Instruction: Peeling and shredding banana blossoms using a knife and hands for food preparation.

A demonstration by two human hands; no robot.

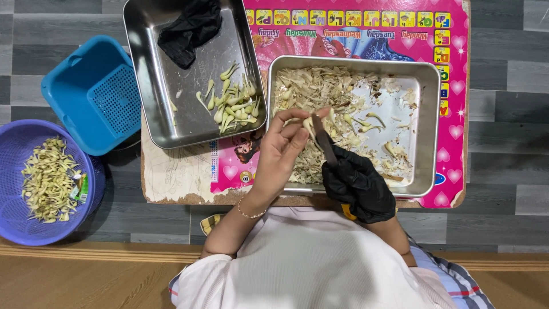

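1. Grey plank flooring lies under a low pink table (366, 34) with a printed, worn-edged top; a wooden strip runs along the bottom of the view.
2. On the table, right, sits a steel tray (429, 131) strewn with pale shavings and peelings.
3. Left hand (281, 150), bare with a thin bracelet, pinches a pale sprout (309, 127) between thumb and fingertips over that tray.
4. Right hand (359, 184), in a black glove, is clenched around a knife (323, 140); its blade touches the sprout.
5. A second tray (150, 74), upper left, holds a cluster of trimmed pieces (234, 100) and a crumpled spare glove (190, 27).
6. Off the table, left, a blue basket (68, 91) stands beside a purple colander (17, 223) with a heap of pale strips (48, 180).
7. Both trays lie just beside each other, and the shavings crowd the hands' working spot.
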